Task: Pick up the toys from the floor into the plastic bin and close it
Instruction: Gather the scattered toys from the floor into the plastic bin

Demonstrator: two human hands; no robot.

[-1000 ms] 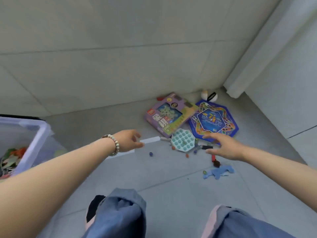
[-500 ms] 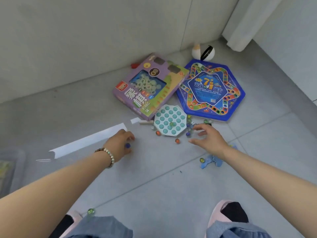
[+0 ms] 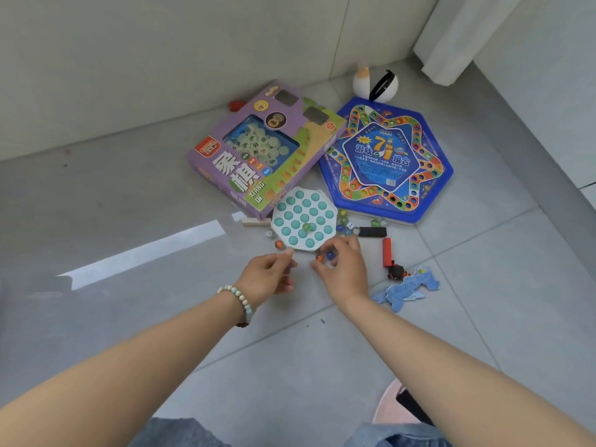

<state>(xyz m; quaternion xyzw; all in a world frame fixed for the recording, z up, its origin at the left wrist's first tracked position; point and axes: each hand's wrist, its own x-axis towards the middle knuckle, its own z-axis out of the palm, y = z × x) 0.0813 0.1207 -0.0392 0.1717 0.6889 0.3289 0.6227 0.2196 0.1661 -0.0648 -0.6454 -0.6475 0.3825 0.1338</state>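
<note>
Cupping the right hand (image 3: 342,269) over two marbles (image 3: 319,257), one orange and one blue, at the near edge of the board (image 3: 300,211), and curling its fingers round them. Holding the left hand (image 3: 267,279) just left of that, bunching its fingers (image 3: 280,257) together at the board's near-left corner; not showing whether gripping anything.

Probably handling as hard, smooth, light glass: rolling away at a nudge and slipping out of a loose pinch. Better scooping several into a cupped palm than plucking one by one.

Looking small, round and glossy, in mixed colours. Lying scattered mostly just right of the board, with one sitting in a board hollow and an orange one beside its left edge.

Lying beyond the board: a purple box (image 3: 258,156) and a blue hexagon game (image 3: 383,159). Showing no bin anywhere.
</note>
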